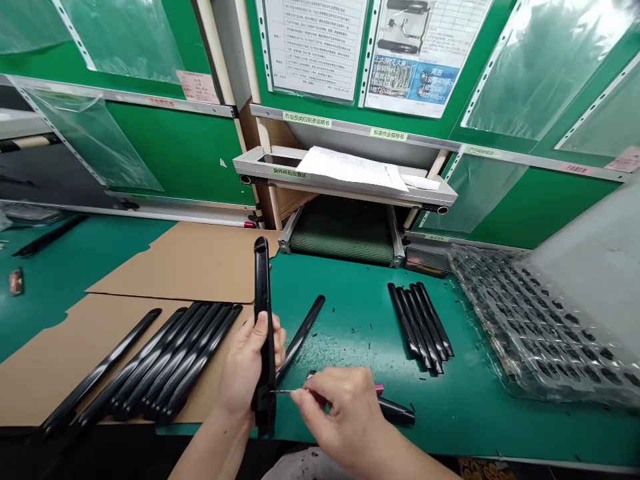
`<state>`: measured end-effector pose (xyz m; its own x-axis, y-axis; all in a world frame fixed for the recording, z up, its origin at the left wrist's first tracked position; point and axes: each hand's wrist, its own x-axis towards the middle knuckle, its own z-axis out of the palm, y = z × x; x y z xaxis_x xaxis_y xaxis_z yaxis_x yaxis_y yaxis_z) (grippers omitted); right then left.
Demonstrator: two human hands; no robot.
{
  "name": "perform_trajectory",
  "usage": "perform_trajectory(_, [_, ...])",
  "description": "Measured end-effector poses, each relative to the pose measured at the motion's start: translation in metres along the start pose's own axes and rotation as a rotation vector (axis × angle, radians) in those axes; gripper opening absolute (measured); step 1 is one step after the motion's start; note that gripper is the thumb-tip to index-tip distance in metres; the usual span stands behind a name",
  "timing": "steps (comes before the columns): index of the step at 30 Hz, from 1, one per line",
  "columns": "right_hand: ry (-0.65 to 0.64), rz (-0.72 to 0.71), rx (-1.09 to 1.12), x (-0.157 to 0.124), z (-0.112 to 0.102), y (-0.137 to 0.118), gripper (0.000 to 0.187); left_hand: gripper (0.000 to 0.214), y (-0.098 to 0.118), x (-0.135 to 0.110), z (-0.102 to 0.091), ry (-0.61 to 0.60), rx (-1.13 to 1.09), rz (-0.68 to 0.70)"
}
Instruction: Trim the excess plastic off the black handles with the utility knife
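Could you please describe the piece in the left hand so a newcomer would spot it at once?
On the green table, find the brown cardboard; in front of its right edge, the left hand grips a long, glossy black piece. A thin metal tool in the right hand points at the piece's lower end. Unlike the similar black pieces lying nearby, this one is held up.

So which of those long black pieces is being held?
The piece in the left hand, with a thin tool at its lower end; the other pieces lie on cardboard or the green table.
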<state>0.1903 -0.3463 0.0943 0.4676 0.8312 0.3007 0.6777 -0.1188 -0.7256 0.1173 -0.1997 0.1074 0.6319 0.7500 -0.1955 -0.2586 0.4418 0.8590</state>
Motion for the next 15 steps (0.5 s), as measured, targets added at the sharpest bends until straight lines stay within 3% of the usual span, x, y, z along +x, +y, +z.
perform_trajectory(3, [-0.272, 0.156, 0.189, -0.001, -0.006, -0.004, 0.041, 0.040, 0.000, -0.001, 0.001, 0.057, 0.094, 0.064])
perform_trajectory(5, [-0.451, 0.166, 0.328, -0.002, -0.008, -0.003, 0.035, 0.036, 0.000, -0.001, 0.002, 0.073, 0.113, 0.091])
perform_trajectory(6, [-0.457, 0.138, 0.359, -0.003, -0.008, -0.002, 0.033, 0.031, 0.001, -0.002, 0.002, 0.077, 0.100, 0.094])
perform_trajectory(8, [-0.279, 0.051, 0.288, -0.004, -0.005, 0.002, 0.035, 0.023, 0.003, -0.005, 0.004, 0.066, 0.055, 0.071])
perform_trajectory(11, [0.048, -0.117, -0.014, -0.003, 0.000, 0.010, 0.037, 0.031, 0.008, -0.010, 0.008, 0.016, -0.010, 0.018])
perform_trajectory(15, [0.118, -0.302, -0.254, -0.001, 0.001, 0.017, 0.034, 0.042, 0.013, -0.015, 0.011, -0.023, -0.053, -0.024])
